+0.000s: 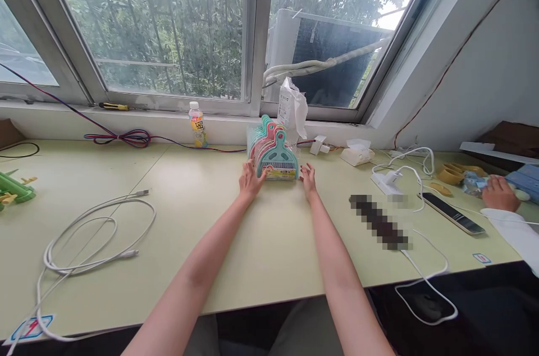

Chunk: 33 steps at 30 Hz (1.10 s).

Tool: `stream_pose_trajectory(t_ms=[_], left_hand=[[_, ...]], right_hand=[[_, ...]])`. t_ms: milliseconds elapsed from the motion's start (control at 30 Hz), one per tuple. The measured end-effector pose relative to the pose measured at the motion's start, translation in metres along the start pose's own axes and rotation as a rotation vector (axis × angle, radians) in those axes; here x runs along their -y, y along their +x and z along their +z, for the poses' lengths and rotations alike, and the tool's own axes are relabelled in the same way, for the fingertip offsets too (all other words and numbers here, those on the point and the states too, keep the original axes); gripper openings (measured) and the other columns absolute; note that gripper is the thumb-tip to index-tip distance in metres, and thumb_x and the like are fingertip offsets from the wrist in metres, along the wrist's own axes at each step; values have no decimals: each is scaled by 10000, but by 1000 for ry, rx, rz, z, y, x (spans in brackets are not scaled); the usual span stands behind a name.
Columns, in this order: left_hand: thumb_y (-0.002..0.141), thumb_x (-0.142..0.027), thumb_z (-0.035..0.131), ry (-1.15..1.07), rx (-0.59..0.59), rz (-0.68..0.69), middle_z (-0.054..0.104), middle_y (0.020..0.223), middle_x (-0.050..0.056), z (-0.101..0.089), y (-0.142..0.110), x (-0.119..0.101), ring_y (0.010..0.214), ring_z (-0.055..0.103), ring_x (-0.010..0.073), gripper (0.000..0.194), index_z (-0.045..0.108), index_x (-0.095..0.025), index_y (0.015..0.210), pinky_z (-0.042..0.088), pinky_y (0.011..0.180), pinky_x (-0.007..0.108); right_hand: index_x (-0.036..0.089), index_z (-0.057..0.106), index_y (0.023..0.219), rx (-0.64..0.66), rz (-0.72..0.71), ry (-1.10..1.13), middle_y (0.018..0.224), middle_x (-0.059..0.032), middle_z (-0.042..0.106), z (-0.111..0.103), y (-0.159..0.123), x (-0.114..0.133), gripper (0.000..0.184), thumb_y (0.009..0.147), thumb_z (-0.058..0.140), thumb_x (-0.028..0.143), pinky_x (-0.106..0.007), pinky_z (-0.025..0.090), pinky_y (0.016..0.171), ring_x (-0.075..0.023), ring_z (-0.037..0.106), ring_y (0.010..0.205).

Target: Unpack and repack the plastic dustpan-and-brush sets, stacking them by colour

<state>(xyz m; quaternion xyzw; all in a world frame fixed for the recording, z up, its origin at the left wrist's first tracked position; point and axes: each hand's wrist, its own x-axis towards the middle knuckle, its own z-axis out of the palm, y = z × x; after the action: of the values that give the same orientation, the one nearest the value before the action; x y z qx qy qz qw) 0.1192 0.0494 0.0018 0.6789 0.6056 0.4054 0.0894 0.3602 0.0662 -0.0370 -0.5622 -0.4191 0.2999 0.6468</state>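
Toward the back of the table stands an upright row of small dustpan-and-brush sets (278, 155) in clear plastic, teal and pink, one behind another. A yellow label runs along the bottom of the front teal set. My left hand (250, 181) rests at the row's left side, thumb pointing toward the front set's lower corner and fingers along the side. At the right edge is my right hand (308, 181), its fingers apart and the fingertips close to the plastic; whether they touch it is hard to tell. Neither hand is wrapped around a set.
Behind the row stands a white plastic package (291, 109). A drink bottle (197, 126) is to the left, a tissue pack (357, 153) to the right. A coiled white cable (63, 269) lies at left. At right are a phone (452, 213), power strip (387, 181) and another person's hand (500, 194).
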Motion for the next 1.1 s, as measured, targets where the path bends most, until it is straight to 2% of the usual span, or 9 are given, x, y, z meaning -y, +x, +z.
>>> stream_pose_trajectory(t_ms=[167, 367, 500, 567, 600, 767, 867, 1000, 1100], left_hand=[[980, -448, 423, -129, -171, 9, 574, 1211, 148, -9, -8, 0, 1110, 614, 282, 393, 384, -197, 1280, 479, 764, 354], [907, -263, 459, -355, -181, -329, 572, 931, 67, -29, -1, 35, 865, 617, 233, 217, 455, -207, 1117, 445, 708, 327], [778, -230, 507, -507, -20, -384, 500, 727, -4, -55, 5, 75, 572, 503, 151, 179, 520, -209, 955, 377, 523, 262], [707, -246, 555, -720, 208, -350, 478, 687, -26, -65, 7, 90, 491, 413, 109, 236, 550, -195, 937, 310, 454, 230], [686, -256, 564, -786, 250, -344, 472, 675, -29, -69, 7, 95, 478, 387, 95, 253, 568, -183, 929, 286, 437, 217], [662, -273, 594, -837, 286, -294, 524, 690, -15, -71, 4, 96, 487, 403, 78, 292, 608, -161, 931, 311, 421, 198], [693, -296, 598, -776, 342, -244, 564, 705, -6, -71, 1, 90, 469, 386, 71, 295, 627, -163, 955, 324, 413, 198], [717, -304, 596, -768, 350, -242, 584, 707, -2, -74, 0, 87, 473, 400, 70, 270, 641, -167, 946, 346, 423, 193], [714, -295, 606, -760, 352, -231, 590, 698, 3, -75, -1, 86, 474, 405, 72, 243, 653, -165, 914, 354, 421, 193]], right_hand=[[212, 496, 1227, -225, -63, -113, 1231, -129, 675, -7, -12, 0, 420, 889, 448, 458, -350, 493, 925, -200, 642, 1104], [214, 565, 1033, -368, 4, -91, 1035, -75, 726, -16, -29, 2, 258, 820, 420, 234, -305, 519, 797, -175, 680, 906], [202, 588, 964, -354, 5, -108, 982, -58, 722, -16, -31, 6, 325, 725, 379, 132, -295, 513, 797, -154, 661, 842], [197, 591, 947, -335, -22, -120, 973, -54, 718, -16, -30, 6, 344, 690, 379, 112, -288, 509, 811, -146, 650, 833], [195, 591, 938, -325, -39, -126, 969, -54, 717, -16, -30, 6, 347, 678, 379, 106, -286, 508, 814, -144, 646, 829], [186, 610, 899, -291, -61, -161, 947, -61, 721, -18, -32, 5, 348, 675, 357, 105, -305, 507, 834, -153, 640, 817], [189, 626, 927, -267, -45, -197, 977, -70, 730, -17, -32, 8, 331, 767, 339, 144, -321, 497, 875, -163, 647, 867], [229, 614, 1043, -150, -13, -308, 1086, -63, 734, -12, -29, 13, 332, 954, 337, 388, -362, 454, 953, -194, 638, 999], [252, 621, 1051, -51, -23, -442, 1087, -49, 732, -8, -28, 17, 353, 938, 454, 542, -395, 399, 1011, -214, 631, 1043]])
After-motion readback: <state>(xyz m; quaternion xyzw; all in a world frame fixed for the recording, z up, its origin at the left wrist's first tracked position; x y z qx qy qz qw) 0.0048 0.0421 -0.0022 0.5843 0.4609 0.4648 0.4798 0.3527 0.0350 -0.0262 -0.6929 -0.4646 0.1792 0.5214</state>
